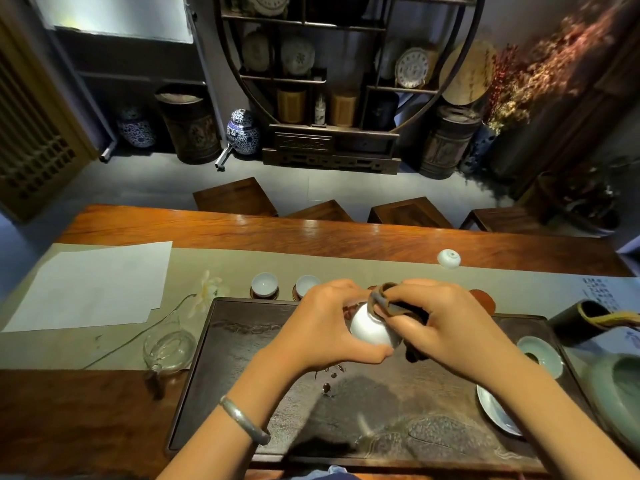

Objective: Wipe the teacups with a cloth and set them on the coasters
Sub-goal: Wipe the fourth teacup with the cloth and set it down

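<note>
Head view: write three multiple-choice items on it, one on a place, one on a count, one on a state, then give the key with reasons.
1. Where does the upside-down cup lie?
A. on the table runner
B. on the dark tea tray
C. on the white paper

2. How many cups stand upright on coasters?
A. none
B. two
C. five

3. What does the right hand hold?
A. a glass pitcher
B. nothing
C. a dark cloth

Key: 1 A, it sits alone on the runner beyond the tray. 2 B, cups and stand left of the hands. 3 C, it presses the cloth against the white cup gripped by the left hand.
</note>
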